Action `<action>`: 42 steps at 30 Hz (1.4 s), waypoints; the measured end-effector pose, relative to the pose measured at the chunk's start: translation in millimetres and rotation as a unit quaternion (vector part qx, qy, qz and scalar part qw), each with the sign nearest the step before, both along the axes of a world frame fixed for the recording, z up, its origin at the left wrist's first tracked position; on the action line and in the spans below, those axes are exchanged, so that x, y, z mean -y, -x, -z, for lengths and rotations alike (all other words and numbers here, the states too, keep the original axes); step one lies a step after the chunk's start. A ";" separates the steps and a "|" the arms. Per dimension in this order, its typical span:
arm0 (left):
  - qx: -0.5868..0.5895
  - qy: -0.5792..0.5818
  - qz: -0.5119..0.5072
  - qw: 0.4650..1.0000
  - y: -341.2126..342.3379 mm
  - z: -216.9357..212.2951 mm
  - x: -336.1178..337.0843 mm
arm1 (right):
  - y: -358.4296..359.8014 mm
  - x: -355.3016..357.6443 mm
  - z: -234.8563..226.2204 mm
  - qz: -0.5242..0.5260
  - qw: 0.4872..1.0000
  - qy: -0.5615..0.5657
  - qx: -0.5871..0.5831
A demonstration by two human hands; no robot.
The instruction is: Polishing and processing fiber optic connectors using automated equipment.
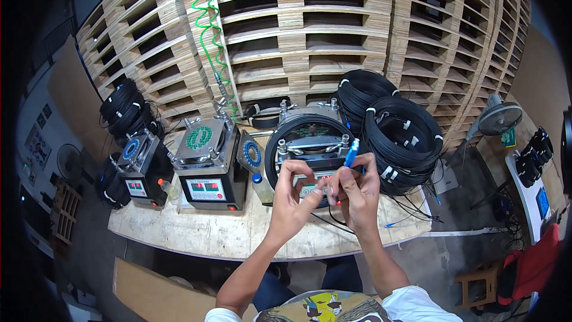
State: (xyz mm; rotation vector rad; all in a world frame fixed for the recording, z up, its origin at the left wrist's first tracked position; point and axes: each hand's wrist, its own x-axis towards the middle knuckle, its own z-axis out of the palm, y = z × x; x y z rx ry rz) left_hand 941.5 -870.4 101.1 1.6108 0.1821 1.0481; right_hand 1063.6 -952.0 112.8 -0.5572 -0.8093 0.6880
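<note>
A blue fibre-optic cable connector (351, 156) with a pale tip points upward out of my right hand (359, 200), pinched between thumb and fingers. My left hand (293, 203) is close beside it, its fingers curled and the thumb brought toward the right hand's fingertips. What the left fingertips hold, if anything, is too small to make out. Black cable (333, 219) runs below the hands. Behind them stands a polishing machine (313, 143) with a metal clamp top and a lit red display, partly hidden by my hands. A coil of black cable (271, 158) hangs around its top.
Large black cable coils (408, 137) stand on the right of the wooden table (196, 232). Two similar machines, one with a green-ringed top (199, 138), stand left. Bottles (257, 186) sit between machines. A green spiral air hose (205, 24) hangs before stacked pallets (262, 0).
</note>
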 end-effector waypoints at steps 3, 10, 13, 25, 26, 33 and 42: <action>-0.038 -0.118 0.062 0.990 6.1 -14.9 7.4 | 2.4 8.0 -0.6 0.033 0.999 0.039 0.003; 0.002 -0.038 -0.021 0.999 12.0 -32.2 11.3 | 6.1 23.8 17.9 0.033 0.985 0.094 0.139; 0.007 -0.045 -0.058 0.997 14.2 -34.1 14.0 | 9.7 30.5 27.8 -0.013 0.983 0.116 0.141; 0.030 0.120 0.008 0.992 7.2 -26.2 20.7 | 14.3 35.6 32.4 0.103 0.961 0.195 0.166; 0.030 0.120 0.008 0.992 4.6 -25.3 22.6 | 14.1 34.2 31.9 0.098 0.963 0.191 0.161; 0.148 0.124 -0.132 0.972 -0.4 -12.7 9.7 | 13.7 25.1 34.9 0.126 0.934 0.203 0.266; 0.036 0.097 -0.017 0.995 11.8 -13.2 1.9 | 4.7 37.5 27.7 0.017 0.956 0.214 0.199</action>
